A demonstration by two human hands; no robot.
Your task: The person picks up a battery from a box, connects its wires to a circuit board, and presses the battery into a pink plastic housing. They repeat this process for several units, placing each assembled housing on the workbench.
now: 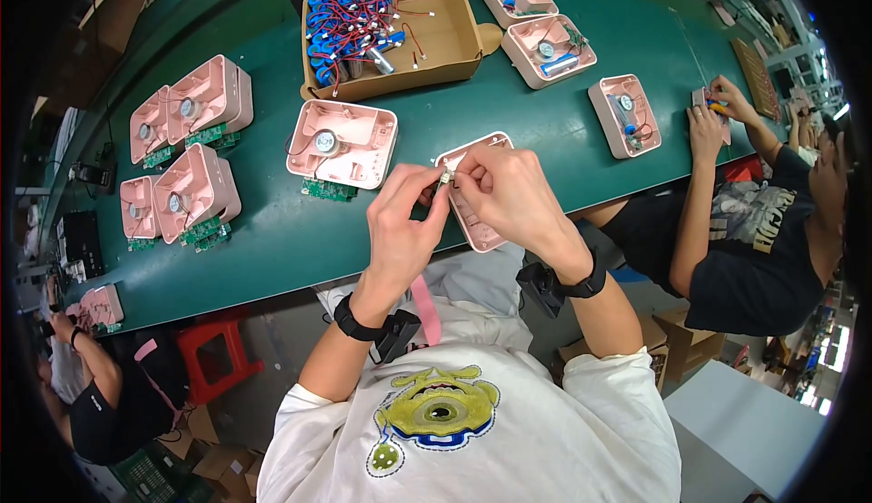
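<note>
My left hand (404, 221) and my right hand (510, 191) meet above the table, thumbs and fingers pinched together. Between their fingertips sits a small whitish piece that looks like a wire connector (446, 177); its details are too small to make out. Below them lies a pink plastic housing (487, 232), partly covered by my right hand. Left of my hands rests another open pink housing (363, 145) with a round speaker (327, 143) inside. A green circuit board (329, 190) lies against its near edge.
A cardboard box (445, 26) holds blue cylindrical batteries (341, 26) with red wires. More pink housings (211, 94) with speakers and green boards stand at left. Others (549, 52) are at the far right. A co-worker's hands (713, 122) work at the right; another person sits at left.
</note>
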